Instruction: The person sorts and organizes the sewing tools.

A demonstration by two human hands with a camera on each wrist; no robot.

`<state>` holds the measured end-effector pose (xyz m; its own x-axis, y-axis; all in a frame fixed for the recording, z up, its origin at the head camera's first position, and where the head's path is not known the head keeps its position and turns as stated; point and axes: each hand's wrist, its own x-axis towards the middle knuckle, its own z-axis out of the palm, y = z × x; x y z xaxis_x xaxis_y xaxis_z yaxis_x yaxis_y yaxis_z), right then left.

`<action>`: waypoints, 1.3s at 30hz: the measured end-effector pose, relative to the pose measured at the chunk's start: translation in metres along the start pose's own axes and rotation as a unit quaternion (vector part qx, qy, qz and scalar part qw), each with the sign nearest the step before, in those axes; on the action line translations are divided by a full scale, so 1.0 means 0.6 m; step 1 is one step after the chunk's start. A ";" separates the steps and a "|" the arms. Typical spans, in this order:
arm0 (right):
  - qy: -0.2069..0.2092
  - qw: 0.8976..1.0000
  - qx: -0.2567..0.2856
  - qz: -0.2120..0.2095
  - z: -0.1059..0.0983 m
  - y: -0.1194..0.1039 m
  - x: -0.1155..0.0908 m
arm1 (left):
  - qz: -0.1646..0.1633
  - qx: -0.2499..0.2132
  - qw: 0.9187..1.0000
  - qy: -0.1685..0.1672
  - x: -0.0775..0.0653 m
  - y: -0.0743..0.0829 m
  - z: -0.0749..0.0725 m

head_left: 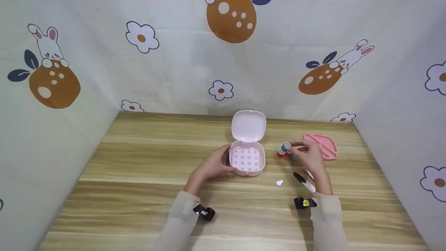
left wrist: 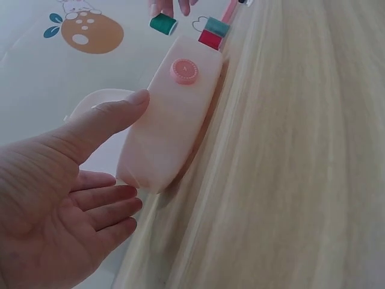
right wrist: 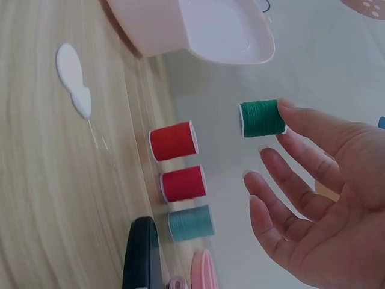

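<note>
Head view: left hand (head_left: 213, 165) partly hidden by pink box (head_left: 254, 173), pink tray (head_left: 330, 148) partly by right hand (head_left: 310, 157).

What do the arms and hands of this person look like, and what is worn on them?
The left sleeve and right sleeve are pale, off-white. At the cuffs sit a black left camera and right camera, the latter with a yellow mark. The left hand and right hand wear no gloves.

Green spool (right wrist: 263, 118) pinched in fingers (right wrist: 310, 159), pink box (right wrist: 150, 27)
</note>
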<state>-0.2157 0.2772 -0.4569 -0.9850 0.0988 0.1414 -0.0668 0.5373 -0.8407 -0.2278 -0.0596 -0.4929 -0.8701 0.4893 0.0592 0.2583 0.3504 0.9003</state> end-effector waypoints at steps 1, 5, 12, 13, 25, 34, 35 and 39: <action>0.000 1.000 0.002 0.000 0.002 -0.001 0.001 | 0.007 -0.013 1.000 -0.002 0.001 -0.001 0.000; -0.002 1.000 0.014 0.001 0.011 -0.006 0.004 | 0.033 -0.050 0.998 -0.005 0.005 -0.004 0.001; -0.009 1.000 0.014 -0.005 0.025 -0.013 0.009 | 0.008 -0.046 0.999 0.009 0.004 -0.003 0.001; -0.012 1.000 0.017 -0.006 0.027 -0.014 0.010 | 0.006 -0.044 0.999 0.009 0.005 -0.004 0.001; -0.034 0.997 0.065 0.001 0.055 -0.021 0.021 | -0.019 -0.129 0.991 -0.008 0.012 -0.016 0.002; -0.047 0.997 0.065 0.021 0.072 -0.030 0.024 | -0.013 -0.132 0.991 -0.018 0.013 -0.025 0.000; -0.048 0.997 0.062 0.023 0.074 -0.031 0.024 | -0.017 -0.137 0.990 -0.019 0.013 -0.025 0.000; -0.051 0.996 0.060 0.030 0.082 -0.033 0.025 | -0.025 -0.149 0.988 -0.023 0.013 -0.024 0.000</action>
<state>-0.2370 0.2265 -0.4640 -0.9985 0.0381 0.0397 -0.0196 0.4275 -0.9038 -0.2381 -0.0608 -0.5053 -0.8569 0.5155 -0.0022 0.0745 0.1281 0.9890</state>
